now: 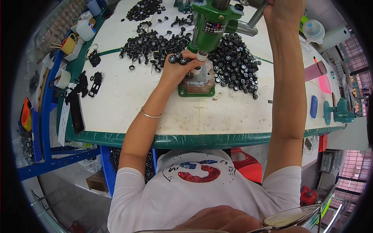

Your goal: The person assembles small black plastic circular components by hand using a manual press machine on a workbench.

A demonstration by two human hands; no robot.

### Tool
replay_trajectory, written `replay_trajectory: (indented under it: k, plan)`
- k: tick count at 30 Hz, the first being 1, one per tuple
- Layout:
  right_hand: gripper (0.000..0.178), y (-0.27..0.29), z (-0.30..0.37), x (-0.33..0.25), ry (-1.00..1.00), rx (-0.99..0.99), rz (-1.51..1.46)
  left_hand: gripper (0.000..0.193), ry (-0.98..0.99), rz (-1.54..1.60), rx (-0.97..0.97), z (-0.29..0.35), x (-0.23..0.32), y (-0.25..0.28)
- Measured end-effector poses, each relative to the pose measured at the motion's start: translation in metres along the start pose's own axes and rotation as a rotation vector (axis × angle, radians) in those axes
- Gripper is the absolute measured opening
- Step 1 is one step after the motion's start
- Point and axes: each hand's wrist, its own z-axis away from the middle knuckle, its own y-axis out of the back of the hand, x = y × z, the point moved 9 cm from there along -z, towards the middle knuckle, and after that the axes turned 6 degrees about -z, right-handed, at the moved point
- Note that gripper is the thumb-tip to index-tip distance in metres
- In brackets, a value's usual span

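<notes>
A green hand press (211, 35) stands on the white table, its metal base plate (202, 83) below the ram. My left hand (179, 69) is closed at the ram's lower end, with small black toy wheels (177, 58) with silver hubs held among its fingers. Another wheel seems to sit under the ram, partly hidden by my fingertips. At the upper right, my right hand (285, 13) grips the press lever (258, 14), the arm stretched forward. Loose wheels (235, 64) are heaped right of the press. Wheels on thin axles (149, 48) lie in a pile to its left.
More wheels (143, 9) lie at the table's far side. Black plastic car chassis parts (95, 83) and a dark phone-like slab (77, 116) are at the left edge. A blue object (313, 106) and a small green fan (342, 110) sit at the right. A red stool (246, 165) stands below.
</notes>
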Motion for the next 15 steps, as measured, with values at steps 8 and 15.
replay_trajectory:
  k: [8, 15]
  plan:
    - [0.035, -0.007, 0.043, -0.004, 0.07, -0.122, -0.678, 0.012, 0.023, -0.024, 0.021, 0.001, -0.006, 0.005]
    - [0.033, 0.004, 0.056, -0.032, 0.412, -0.08, -0.002, 0.017, 0.137, 0.01, 0.075, 0.005, -0.012, 0.001]
